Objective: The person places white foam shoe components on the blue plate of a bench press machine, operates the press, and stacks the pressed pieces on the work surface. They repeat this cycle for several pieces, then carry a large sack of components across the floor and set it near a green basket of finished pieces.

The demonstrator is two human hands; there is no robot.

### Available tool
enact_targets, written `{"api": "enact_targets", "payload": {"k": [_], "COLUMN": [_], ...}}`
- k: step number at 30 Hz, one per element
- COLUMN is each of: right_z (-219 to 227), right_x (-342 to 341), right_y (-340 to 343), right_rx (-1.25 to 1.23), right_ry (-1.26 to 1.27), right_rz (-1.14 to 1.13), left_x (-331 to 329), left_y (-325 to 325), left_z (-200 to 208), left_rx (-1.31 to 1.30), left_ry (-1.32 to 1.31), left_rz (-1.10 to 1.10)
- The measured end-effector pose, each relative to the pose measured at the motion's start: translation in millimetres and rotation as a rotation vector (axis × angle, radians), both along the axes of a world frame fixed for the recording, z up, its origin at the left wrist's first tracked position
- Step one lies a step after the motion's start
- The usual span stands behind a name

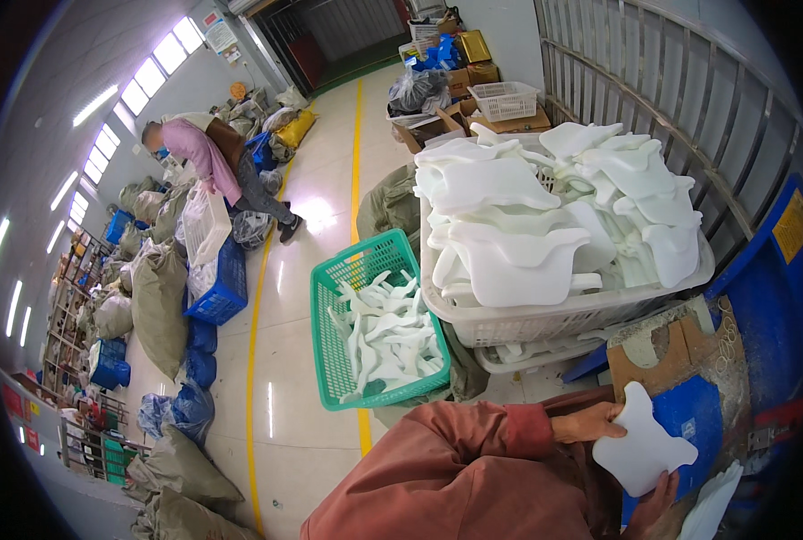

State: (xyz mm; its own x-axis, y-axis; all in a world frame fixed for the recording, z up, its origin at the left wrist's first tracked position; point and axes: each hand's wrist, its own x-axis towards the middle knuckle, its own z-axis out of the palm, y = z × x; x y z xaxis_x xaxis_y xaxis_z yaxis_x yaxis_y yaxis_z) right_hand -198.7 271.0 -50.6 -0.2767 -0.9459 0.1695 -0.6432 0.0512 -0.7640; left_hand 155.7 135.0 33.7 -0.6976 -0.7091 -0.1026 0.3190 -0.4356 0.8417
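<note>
A flat white moulded piece with curved edges and pointed corners point(640, 441) lies between my two hands, above a blue surface point(694, 414). My left hand point(590, 422) pinches its left edge, thumb on top. At the lower edge my right hand point(660, 498) has its fingers against the piece; part of that hand is hidden by the sleeve and the picture's rim. Another white piece point(713, 506) shows beside my right hand. Reddish-brown sleeves point(473, 450) cover my arms.
A large white crate point(545, 324) piled with similar white pieces stands ahead. Left of it is a green basket point(325, 360) of smaller white pieces. A metal railing point(653, 99) runs along the right. Far left, a person point(212, 157) bends over a blue crate point(221, 292) near stacked sacks point(158, 306).
</note>
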Motion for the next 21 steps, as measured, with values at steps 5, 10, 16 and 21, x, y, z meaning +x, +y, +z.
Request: {"api": "enact_targets", "payload": {"k": [5, 10, 16, 21], "right_z": [25.9, 84.2, 113.4, 135.9], "right_x": [34.4, 72.7, 70.1, 62.4], "right_y": [-3.6, 5.8, -26.3, -54.0], "right_rx": [-0.052, 0.098, 0.009, -0.101], "right_ry": [-0.994, -0.842, -0.857, -1.044], "right_rz": [-0.051, -0.148, -0.253, -0.259], "left_x": [3.5, 13.5, -21.2, -51.7], "left_y": [-2.6, -27.2, -72.4, -104.5], "left_z": [-1.3, 7.9, 45.1, 66.7], "left_rx": [-0.08, -0.215, -0.01, -0.034], "left_ry": [-0.041, -0.449, -0.145, -0.146], "left_rz": [0.049, -0.116, -0.127, -0.113]}}
